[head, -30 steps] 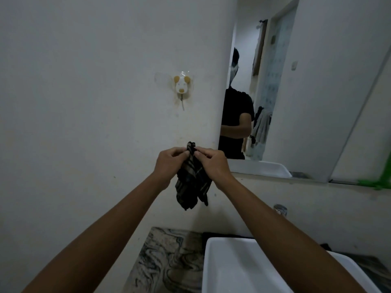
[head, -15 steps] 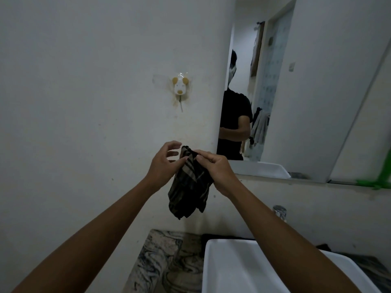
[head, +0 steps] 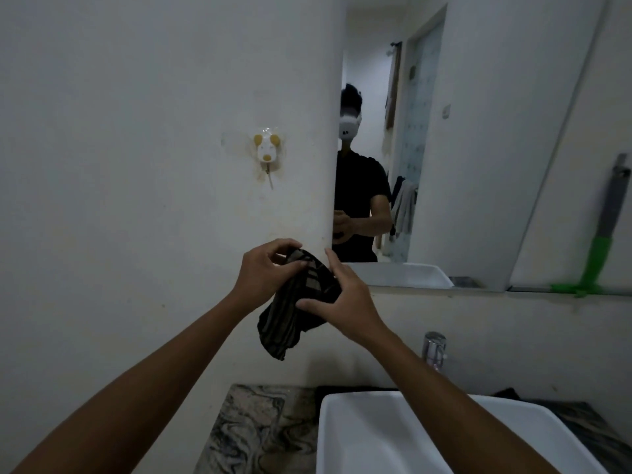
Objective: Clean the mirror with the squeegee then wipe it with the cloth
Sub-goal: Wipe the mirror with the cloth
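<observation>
A dark striped cloth (head: 290, 316) hangs bunched between both my hands in front of the wall, just left of the mirror's lower left corner. My left hand (head: 265, 275) pinches its top edge with thumb and fingers. My right hand (head: 345, 299) holds the cloth from the right, thumb pressed on its front and fingers behind it. The mirror (head: 478, 148) fills the upper right and shows a person in a black shirt. A green squeegee (head: 595, 265) with a grey handle leans upright on the ledge at the far right.
A white basin (head: 342, 439) sits below my right arm, with a chrome tap (head: 434, 350) behind it. A marbled countertop (head: 260, 429) lies left of the basin. A small white and yellow animal-shaped hook (head: 266, 152) is stuck on the wall.
The cloth has been spread out from a narrow hanging bundle. My right hand shifted from pinching the top to gripping the cloth's right side. The view turned right, showing more of the mirror and the squeegee.
</observation>
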